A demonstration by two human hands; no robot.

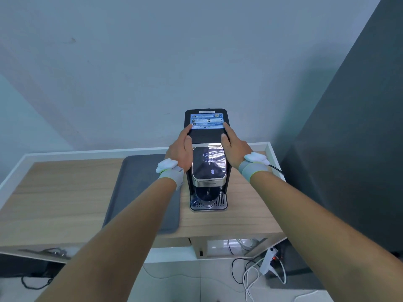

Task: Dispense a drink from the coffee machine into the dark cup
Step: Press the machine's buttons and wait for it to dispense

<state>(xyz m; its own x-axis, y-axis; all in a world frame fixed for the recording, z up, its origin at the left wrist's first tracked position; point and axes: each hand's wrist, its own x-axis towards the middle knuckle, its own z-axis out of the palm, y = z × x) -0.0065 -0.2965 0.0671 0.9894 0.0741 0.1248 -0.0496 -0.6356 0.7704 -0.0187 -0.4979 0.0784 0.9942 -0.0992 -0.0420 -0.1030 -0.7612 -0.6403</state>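
A black coffee machine (206, 136) stands on the wooden table, with a lit display panel (209, 163) on its front head. The dark cup (205, 198) sits under the spout on the metal drip tray (221, 203). My left hand (182, 149) grips the machine's left side, thumb on top. On the opposite side my right hand (233, 144) holds the machine the same way. Both wrists wear grey bands with white sensors.
A grey mat (139, 192) lies on the wooden table (54, 203) left of the machine. A white raised rim (273, 155) borders the table at back and right. A dark panel (349, 149) rises at right. Cables and a power strip (269, 260) lie on the floor.
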